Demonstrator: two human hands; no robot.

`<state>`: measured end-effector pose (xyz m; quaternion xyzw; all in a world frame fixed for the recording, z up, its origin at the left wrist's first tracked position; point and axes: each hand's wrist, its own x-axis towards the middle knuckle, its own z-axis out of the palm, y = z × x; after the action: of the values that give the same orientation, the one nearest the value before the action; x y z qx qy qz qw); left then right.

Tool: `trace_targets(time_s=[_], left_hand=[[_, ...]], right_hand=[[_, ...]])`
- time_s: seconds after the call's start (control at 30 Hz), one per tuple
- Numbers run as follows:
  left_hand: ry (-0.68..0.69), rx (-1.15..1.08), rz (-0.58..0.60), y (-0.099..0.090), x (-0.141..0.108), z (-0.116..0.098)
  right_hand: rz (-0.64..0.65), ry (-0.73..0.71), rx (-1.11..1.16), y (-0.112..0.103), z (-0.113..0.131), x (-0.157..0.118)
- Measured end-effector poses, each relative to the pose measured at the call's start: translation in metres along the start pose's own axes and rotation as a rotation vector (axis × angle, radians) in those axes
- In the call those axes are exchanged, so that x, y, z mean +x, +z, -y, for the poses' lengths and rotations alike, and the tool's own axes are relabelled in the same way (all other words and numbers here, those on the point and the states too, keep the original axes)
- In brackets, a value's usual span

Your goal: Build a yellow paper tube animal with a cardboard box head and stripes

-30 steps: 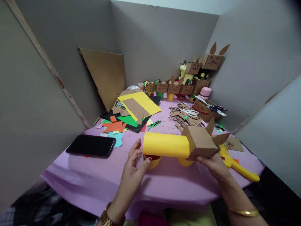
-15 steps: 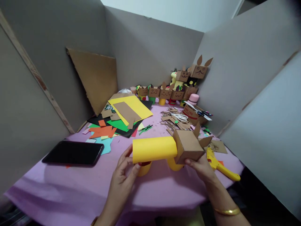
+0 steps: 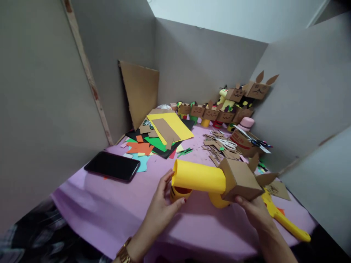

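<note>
A yellow paper tube (image 3: 199, 176) lies sideways above the table, its right end meeting a small cardboard box (image 3: 240, 179) with pointed cardboard ears. My right hand (image 3: 256, 212) grips the box from below, thumb on its lower edge. At the tube's open left end, my left hand (image 3: 164, 201) has its fingers against the rim, with the thumb stretched lower. Beneath the tube, close to that thumb, is a short yellow ring (image 3: 179, 195) with a reddish inside. Another yellow curved piece (image 3: 218, 201) shows under the tube near the box; whether it is attached I cannot tell.
A phone (image 3: 112, 166) lies at left. Coloured paper sheets (image 3: 175, 126) and cardboard scraps (image 3: 214, 146) with white scissors (image 3: 227, 144) are farther back. A yellow glue gun (image 3: 287, 219) lies at right. Several cardboard-headed figures (image 3: 211, 114) stand along the back panel.
The view has swung left, so everything appears shifted right. The left thumb has moved off the tube's lower edge down in front of the short ring. The right hand keeps its hold on the box.
</note>
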<state>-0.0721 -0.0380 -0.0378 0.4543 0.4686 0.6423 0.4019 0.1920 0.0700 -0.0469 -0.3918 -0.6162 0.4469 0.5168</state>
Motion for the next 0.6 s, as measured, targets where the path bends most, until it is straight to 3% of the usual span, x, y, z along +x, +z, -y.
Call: trace_targets(time_s=[0.1,0.37,0.6], left_hand=[[0.013,-0.012,0.037,0.0,0.002,-0.001],[0.227,0.321,-0.121,-0.008,0.001,-0.017],[0.133,0.024,-0.2,-0.012,0.003,-0.018]], right_hand=[[-0.005,-0.007,-0.048,-0.003,-0.004,0.0],[-0.014,-0.045,-0.207,-0.002,0.004,0.002],[-0.013,-0.02,-0.111,0.005,0.006,0.001]])
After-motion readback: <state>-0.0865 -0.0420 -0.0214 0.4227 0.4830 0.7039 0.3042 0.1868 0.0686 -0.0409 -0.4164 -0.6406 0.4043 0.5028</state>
